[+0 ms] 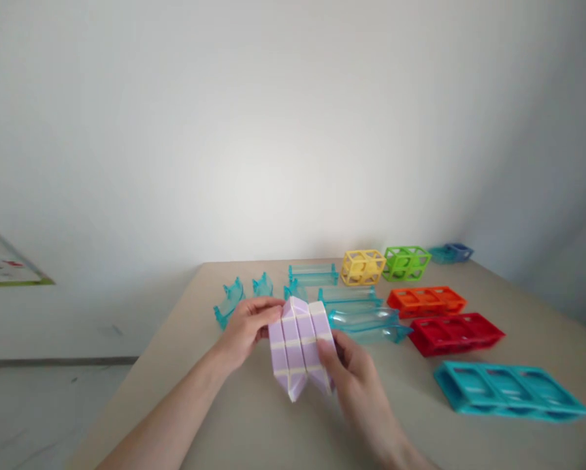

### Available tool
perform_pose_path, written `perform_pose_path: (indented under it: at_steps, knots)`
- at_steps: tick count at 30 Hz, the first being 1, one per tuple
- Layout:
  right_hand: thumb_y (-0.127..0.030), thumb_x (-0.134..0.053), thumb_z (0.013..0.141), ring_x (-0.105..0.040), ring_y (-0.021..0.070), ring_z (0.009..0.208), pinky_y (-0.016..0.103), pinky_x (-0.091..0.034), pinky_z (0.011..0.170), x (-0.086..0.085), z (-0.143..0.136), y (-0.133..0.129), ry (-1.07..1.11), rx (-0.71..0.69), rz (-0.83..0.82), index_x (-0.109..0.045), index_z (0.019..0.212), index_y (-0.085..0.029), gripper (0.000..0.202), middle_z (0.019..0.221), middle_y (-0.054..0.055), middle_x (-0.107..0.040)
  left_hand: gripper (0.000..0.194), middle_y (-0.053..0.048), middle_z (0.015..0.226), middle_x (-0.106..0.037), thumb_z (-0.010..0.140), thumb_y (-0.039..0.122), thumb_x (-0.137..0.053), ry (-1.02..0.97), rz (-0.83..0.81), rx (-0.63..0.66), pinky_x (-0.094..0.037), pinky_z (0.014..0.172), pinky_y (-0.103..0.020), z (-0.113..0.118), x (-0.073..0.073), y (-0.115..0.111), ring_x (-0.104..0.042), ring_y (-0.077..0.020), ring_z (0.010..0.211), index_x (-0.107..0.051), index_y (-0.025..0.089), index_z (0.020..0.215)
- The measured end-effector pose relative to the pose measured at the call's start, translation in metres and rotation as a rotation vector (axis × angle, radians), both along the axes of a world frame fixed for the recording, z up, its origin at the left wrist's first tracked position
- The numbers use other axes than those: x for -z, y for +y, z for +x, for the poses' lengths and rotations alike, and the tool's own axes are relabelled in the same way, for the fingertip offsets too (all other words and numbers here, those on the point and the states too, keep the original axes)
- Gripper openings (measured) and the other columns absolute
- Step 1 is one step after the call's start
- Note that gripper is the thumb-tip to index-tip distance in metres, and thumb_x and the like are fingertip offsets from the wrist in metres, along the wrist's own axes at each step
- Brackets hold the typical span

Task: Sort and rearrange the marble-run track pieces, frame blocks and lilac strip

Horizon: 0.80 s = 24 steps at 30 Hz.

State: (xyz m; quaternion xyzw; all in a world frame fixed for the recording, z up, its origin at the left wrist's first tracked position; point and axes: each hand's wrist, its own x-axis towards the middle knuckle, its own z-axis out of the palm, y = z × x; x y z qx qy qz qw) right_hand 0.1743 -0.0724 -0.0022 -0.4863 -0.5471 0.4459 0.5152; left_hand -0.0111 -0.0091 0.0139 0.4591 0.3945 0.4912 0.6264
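Between my hands, above the front of the table, is a lilac and white snake puzzle [301,340] made of joined wedge segments. Its segments lie side by side in columns, with pointed ends at the bottom and a peak at the top. My left hand [253,321] grips its upper left edge, thumb across the front. My right hand [350,369] holds the lower right side, the thumb pressed on the front face and the fingers curled behind. The back of the puzzle is hidden.
Clear teal track pieces [364,318] lie behind the hands. To the right are teal [511,390], red [454,331] and orange [426,301] frame blocks. Yellow [363,267] and green [407,263] blocks stand near the wall [293,130], with a blue piece [458,252] farther right.
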Motion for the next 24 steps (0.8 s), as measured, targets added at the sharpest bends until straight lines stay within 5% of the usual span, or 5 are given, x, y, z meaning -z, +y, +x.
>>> perform_pose_path:
  at_steps: [6,12,16,19,24]
  knots:
    - [-0.062,-0.056,0.080,-0.045,0.0146,0.043,0.023,-0.032,0.032,0.023,0.078,-0.051,-0.111,0.195,-0.276,-0.067,0.100,-0.016,0.052,0.058,0.000,-0.055,0.033,-0.014,0.099,-0.074,0.079,0.039,-0.068,0.249,0.057,0.551,-0.052,0.056,-0.026,0.025,0.014,-0.023,-0.070,-0.0215,0.074,-0.073,0.020,0.107]
    - [-0.056,-0.057,0.082,-0.049,0.0158,0.037,0.025,-0.037,0.030,0.015,0.101,-0.051,-0.270,0.229,-0.231,-0.070,0.105,-0.020,0.045,0.062,0.003,-0.062,0.030,-0.014,0.102,-0.072,0.081,0.035,-0.066,0.312,0.146,0.611,-0.052,0.059,-0.024,0.023,0.020,-0.021,-0.067,-0.0202,0.079,-0.073,0.019,0.104]
    - [-0.044,-0.064,0.081,-0.066,0.0239,0.071,0.032,-0.055,0.062,0.001,0.101,-0.058,-0.453,0.134,-0.020,-0.071,0.110,-0.026,0.035,0.099,0.009,-0.070,0.024,-0.012,0.096,-0.071,0.080,0.032,-0.065,0.368,0.267,0.592,-0.051,0.056,-0.023,0.023,0.018,-0.023,-0.064,-0.0195,0.077,-0.076,0.020,0.097]
    - [-0.039,-0.068,0.078,-0.061,0.0305,0.107,0.039,-0.050,0.091,0.000,0.102,-0.064,-0.617,-0.022,0.043,-0.065,0.122,-0.029,0.045,0.124,0.011,-0.062,0.021,-0.011,0.100,-0.071,0.078,0.025,-0.065,0.495,0.474,0.589,-0.047,0.054,-0.022,0.028,0.016,-0.027,-0.064,-0.0188,0.075,-0.077,0.024,0.096]
    - [-0.038,-0.079,0.065,-0.051,0.0364,0.123,0.045,-0.045,0.100,0.011,0.105,-0.068,-0.855,-0.026,-0.009,-0.057,0.133,-0.030,0.072,0.140,0.013,-0.048,0.028,-0.009,0.108,-0.070,0.073,0.021,-0.070,0.569,0.542,0.629,-0.045,0.053,-0.023,0.033,0.014,-0.029,-0.065,-0.0177,0.071,-0.076,0.026,0.100]
